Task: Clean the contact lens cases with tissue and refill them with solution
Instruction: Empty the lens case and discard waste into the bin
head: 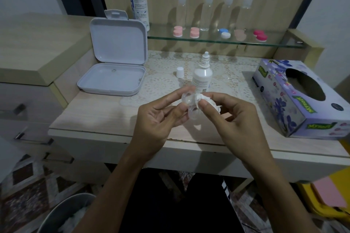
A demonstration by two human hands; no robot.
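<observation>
A: Head view, item one?

B: I log the left hand (161, 117), fingers (170, 98) curled round a clear lens case (187, 100) and pinching it, held above the worktop (98, 115) near its front edge.

A: Item two?

B: Right hand (233, 117), thumb and forefinger pinching a wad of tissue (206, 100), which is pressed against the case.

A: Behind the hands?

B: Small solution bottle (202, 75), upright, uncapped; its white cap (180, 72) stands just beside it, to the left, on a lace mat (161, 85).

A: Left side?

B: Open grey box (115, 62), lid raised. A tall bottle (139, 4) stands behind it.

A: Right side?

B: Tissue box (303, 100), floral print, opening upward.

A: Shelf?

B: Glass shelf (217, 40): four clear bottles (207, 11) in a row, capped lens cases in front: two pink (178, 31), one blue and white (224, 33), one beige (240, 35), one magenta (260, 35).

A: Floor?

B: Grey bin (62, 213), lower left, white scraps inside.
</observation>
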